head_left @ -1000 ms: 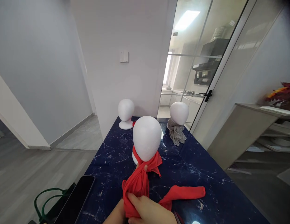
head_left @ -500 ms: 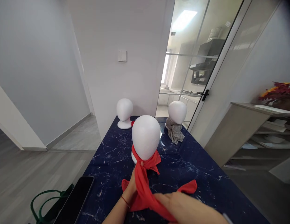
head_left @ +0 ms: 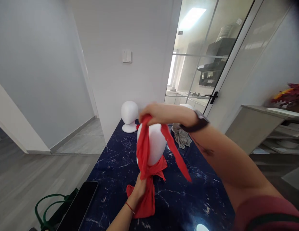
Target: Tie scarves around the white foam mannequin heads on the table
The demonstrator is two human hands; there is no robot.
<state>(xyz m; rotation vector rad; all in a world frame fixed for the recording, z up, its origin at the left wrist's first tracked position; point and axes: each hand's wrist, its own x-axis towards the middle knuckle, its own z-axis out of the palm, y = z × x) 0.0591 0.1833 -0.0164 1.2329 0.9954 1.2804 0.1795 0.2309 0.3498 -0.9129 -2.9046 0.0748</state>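
Note:
A white foam mannequin head (head_left: 157, 144) stands in the middle of the table with a red scarf (head_left: 143, 150) around its neck. My right hand (head_left: 151, 113) is closed on the scarf above the top of the head; one strip runs down the front left and a loose end hangs at the right. At the base of the neck my left hand (head_left: 141, 185) grips the scarf where its parts meet; its fingers are mostly hidden by the cloth. Below it, another scarf end lies on the table.
A second white foam head (head_left: 129, 117) stands at the back left. At the back right, a grey scarf (head_left: 182, 137) surrounds a third head, mostly hidden by my right arm. A black phone (head_left: 78, 205) and a bag with green handles (head_left: 47, 211) are at the left edge of the dark blue table (head_left: 115, 163).
My right hand has risen from the front right of the table to above the head, lifting a scarf end with it. My left hand stays at the neck.

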